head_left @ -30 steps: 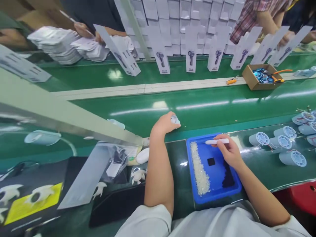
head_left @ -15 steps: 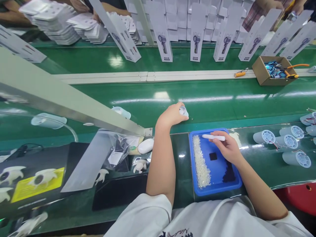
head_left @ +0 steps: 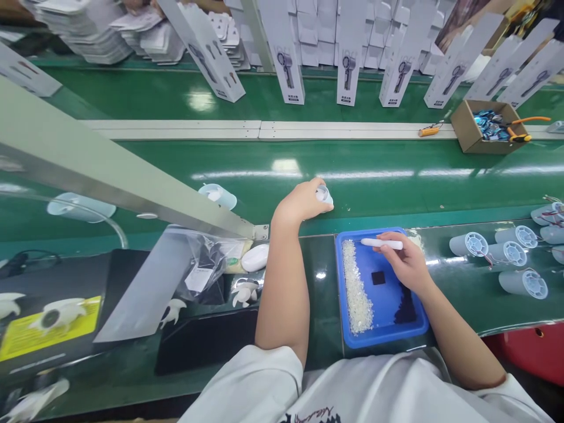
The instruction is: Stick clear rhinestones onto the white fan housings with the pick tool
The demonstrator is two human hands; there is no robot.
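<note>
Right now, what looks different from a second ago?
The right hand has shifted its white pen-like tool slightly left, closer to the pale beads. The light-blue cylinder near the post has slid right, showing more. Nothing was taken or released: the left hand still holds its pale hollow piece.

A small pale cup-shaped piece (head_left: 325, 195) is held by the left hand (head_left: 302, 202) over the green belt (head_left: 247, 158), and a white stick (head_left: 381, 242) is held by the right hand (head_left: 405, 259) over a blue tray (head_left: 382, 311), where pale bits (head_left: 356, 296) are piled along one side.
</note>
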